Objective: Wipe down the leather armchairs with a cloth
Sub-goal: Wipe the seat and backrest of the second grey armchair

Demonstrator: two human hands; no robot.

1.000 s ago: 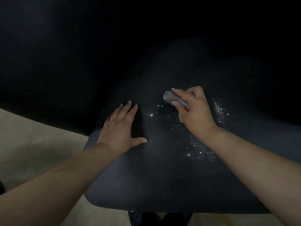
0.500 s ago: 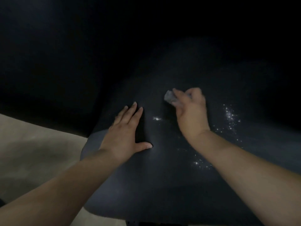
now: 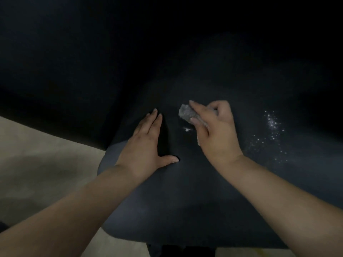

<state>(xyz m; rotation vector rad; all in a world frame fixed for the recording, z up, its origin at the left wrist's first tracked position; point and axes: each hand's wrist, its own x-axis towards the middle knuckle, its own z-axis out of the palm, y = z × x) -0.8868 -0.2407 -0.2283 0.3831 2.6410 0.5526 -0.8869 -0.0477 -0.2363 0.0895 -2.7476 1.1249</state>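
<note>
A black leather armchair seat [image 3: 185,210] fills the middle and right of the head view in dim light. My right hand [image 3: 215,134] presses a small bunched grey cloth [image 3: 186,114] onto the seat near its centre, fingers curled over it. My left hand [image 3: 148,145] lies flat on the leather just left of the cloth, fingers together and thumb spread. White glinting specks or droplets [image 3: 272,130] sit on the leather to the right of my right hand, and one small bright spot [image 3: 187,129] lies just below the cloth.
Beige floor [image 3: 37,164] shows at the left, beyond the seat's rounded front-left edge. The chair's back and surroundings above are too dark to make out. A dark shape [image 3: 178,251] shows below the seat at the bottom edge.
My right hand has slid the cloth leftward across the seat, toward my left hand. The specks that were under and below that hand are gone; those at the right remain.
</note>
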